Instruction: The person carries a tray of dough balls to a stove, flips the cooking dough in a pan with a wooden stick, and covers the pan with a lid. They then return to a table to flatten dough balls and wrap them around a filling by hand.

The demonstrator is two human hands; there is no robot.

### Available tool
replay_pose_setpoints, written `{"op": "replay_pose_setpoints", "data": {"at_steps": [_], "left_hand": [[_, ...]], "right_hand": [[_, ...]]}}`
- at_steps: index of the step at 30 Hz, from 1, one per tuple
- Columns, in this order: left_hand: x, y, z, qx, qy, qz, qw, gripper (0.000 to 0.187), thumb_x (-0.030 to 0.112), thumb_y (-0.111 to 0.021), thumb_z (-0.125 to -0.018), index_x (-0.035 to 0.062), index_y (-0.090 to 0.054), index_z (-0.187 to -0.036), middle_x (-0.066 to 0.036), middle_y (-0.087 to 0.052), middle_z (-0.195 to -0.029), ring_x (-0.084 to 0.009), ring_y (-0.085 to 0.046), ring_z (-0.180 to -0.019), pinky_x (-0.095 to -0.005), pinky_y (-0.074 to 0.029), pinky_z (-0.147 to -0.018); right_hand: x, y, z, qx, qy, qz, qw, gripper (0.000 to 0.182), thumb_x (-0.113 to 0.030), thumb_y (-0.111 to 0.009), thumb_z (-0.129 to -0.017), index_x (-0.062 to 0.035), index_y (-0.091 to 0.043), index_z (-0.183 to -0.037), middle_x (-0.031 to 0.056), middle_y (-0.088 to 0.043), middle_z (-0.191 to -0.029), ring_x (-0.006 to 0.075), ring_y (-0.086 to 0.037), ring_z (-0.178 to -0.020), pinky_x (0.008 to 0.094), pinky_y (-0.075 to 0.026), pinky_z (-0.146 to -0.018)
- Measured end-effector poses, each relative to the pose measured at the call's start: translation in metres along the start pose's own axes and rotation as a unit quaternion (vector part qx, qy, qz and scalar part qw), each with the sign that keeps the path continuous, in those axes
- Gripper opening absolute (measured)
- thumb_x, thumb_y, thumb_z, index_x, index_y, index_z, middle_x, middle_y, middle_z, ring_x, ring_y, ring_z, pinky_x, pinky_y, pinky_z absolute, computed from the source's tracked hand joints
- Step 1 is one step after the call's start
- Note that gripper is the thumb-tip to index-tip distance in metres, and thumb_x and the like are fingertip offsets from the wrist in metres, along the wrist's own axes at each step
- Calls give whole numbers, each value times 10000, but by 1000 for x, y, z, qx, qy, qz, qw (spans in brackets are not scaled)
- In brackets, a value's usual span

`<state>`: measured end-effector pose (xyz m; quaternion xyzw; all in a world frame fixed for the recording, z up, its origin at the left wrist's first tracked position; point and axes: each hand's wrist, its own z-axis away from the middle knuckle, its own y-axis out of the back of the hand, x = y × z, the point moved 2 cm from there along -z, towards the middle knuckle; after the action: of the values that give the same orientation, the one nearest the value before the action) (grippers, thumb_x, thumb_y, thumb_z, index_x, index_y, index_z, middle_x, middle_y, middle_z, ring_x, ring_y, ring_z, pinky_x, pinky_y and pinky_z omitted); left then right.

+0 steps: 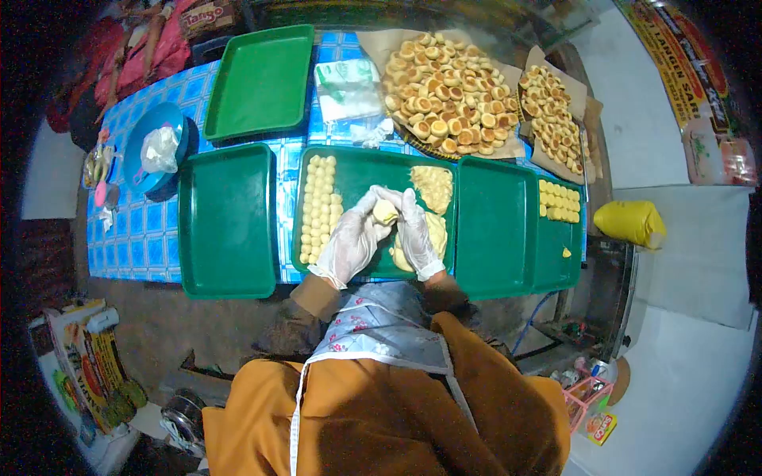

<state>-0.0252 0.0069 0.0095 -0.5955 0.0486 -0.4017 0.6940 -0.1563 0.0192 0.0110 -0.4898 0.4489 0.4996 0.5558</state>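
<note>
Both my hands wear thin whitish gloves and meet over a green tray (pixel 381 156). Between the fingers of my left hand (pixel 353 238) and my right hand (pixel 415 232) is a small piece of pale yellow dough (pixel 385 212). Rows of dough balls (pixel 320 206) lie at the tray's left side, beside my left hand. A rough yellowish mass (pixel 432 187) sits at the tray's upper right, and a smooth dough lump (pixel 436 235) lies partly hidden beneath my right hand.
Green trays (pixel 226 222) flank the work tray, one at the right (pixel 496 230) bordering another with yellow pieces (pixel 559 200). Behind are browned pastries (pixel 448 91), more pastries (pixel 552 119), a plastic packet (pixel 349 90), an upper tray (pixel 260 83) and a blue basin (pixel 136 151).
</note>
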Motion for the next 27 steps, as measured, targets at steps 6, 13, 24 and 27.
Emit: {"op": "replay_pose_setpoints", "data": {"at_steps": [6, 13, 24, 27], "left_hand": [[6, 29, 24, -55, -308, -529, 789, 319, 86, -607, -993, -6, -564, -1296, -159, -629, -1270, -229, -648, -1126, -317, -546, -942], [25, 6, 19, -8, 10, -168, 986, 241, 38, -659, -931, -83, -632, -1137, -151, -665, -1175, -222, -683, -1051, -298, -596, -868], [9, 22, 29, -40, -203, -428, 880, 196, 16, -621, -944, -82, -638, -1112, -159, -645, -1126, -248, -677, -1030, -358, -605, -894], [-2, 31, 24, 5, -123, -328, 937, 197, -11, -614, -934, -80, -635, -1117, -159, -641, -1133, -248, -669, -1057, -357, -604, -896]], "right_hand": [[-19, 1, 11, 10, 33, -24, 999, 367, -92, -670, -864, -7, -711, -1218, 130, -687, -1218, 232, -591, -1187, 330, -436, -1048], [-15, 14, 17, 4, 47, 131, 990, 279, -36, -735, -809, -17, -769, -1086, 96, -722, -1070, 191, -655, -1017, 294, -517, -883], [-12, 13, 34, 50, 190, 254, 947, 172, -26, -770, -786, -32, -767, -959, 80, -722, -907, 208, -676, -820, 316, -528, -754], [-13, 12, 36, 31, 263, 321, 909, 154, -29, -784, -772, -39, -741, -920, 84, -714, -908, 232, -669, -837, 332, -517, -750]]}}
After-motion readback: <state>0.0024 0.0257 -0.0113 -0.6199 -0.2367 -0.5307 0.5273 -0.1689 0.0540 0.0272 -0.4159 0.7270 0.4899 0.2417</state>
